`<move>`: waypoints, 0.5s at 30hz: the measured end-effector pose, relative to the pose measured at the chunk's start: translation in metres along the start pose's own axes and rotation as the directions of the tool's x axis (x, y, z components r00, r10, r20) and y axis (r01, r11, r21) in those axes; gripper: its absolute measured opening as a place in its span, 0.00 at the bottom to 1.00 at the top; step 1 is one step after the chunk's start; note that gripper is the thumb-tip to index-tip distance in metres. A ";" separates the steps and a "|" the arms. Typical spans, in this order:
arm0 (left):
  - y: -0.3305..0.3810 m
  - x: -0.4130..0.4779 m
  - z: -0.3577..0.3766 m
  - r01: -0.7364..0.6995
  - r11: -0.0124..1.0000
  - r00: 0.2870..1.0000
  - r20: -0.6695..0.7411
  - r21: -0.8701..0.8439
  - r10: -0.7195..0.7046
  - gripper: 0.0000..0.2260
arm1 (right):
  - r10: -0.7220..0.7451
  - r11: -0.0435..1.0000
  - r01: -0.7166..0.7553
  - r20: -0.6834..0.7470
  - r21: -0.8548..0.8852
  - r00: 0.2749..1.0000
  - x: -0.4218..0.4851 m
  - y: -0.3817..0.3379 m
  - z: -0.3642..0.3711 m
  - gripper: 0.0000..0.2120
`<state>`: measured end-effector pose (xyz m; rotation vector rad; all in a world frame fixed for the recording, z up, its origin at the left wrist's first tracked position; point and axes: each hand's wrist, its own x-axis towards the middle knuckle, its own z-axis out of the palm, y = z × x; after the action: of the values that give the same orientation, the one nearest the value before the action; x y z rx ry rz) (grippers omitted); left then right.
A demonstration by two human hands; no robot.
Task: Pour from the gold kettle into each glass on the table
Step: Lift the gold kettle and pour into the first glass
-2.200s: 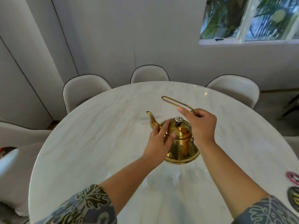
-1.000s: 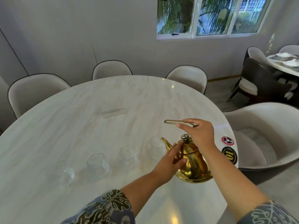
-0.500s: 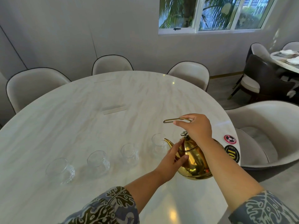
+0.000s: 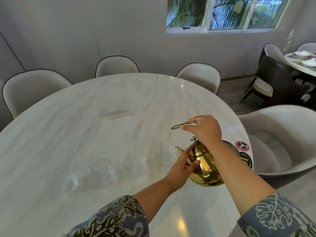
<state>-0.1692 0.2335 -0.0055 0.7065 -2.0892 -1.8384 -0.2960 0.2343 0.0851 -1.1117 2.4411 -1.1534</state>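
The gold kettle (image 4: 206, 165) is lifted and tipped to the left, its spout tip right over the rim of the rightmost glass (image 4: 167, 152). My right hand (image 4: 204, 130) grips the thin wire handle above the lid. My left hand (image 4: 182, 165) presses against the kettle's side below the spout. Several clear glasses stand in a row on the white marble table (image 4: 85, 117): one (image 4: 136, 161) left of the rightmost, another (image 4: 102, 171) further left, and the leftmost (image 4: 62, 179). I cannot see any liquid in them.
Two round stickers (image 4: 243, 152) sit at the table's right edge. Pale upholstered chairs (image 4: 199, 77) ring the table, with one (image 4: 282, 137) close on the right. A second table (image 4: 302, 63) with dishes stands at the far right.
The kettle travelled right to the row of glasses, then tipped further left, bringing the spout over the rightmost glass. Both hands kept their hold on it.
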 end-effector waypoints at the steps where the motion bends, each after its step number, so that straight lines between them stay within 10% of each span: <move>1: 0.001 0.000 0.000 0.001 1.000 1.000 -0.002 0.002 -0.001 0.25 | -0.001 1.000 0.001 0.005 -0.010 1.000 0.000 -0.001 0.000 0.16; 15: 0.012 -0.006 -0.001 0.002 0.999 1.000 -0.026 -0.045 -0.003 0.24 | -0.024 0.996 0.028 0.048 -0.084 0.999 -0.001 -0.016 -0.002 0.16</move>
<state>-0.1659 0.2362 0.0068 0.7180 -2.0247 -1.8615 -0.2879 0.2293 0.0981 -1.1842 2.4677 -1.0280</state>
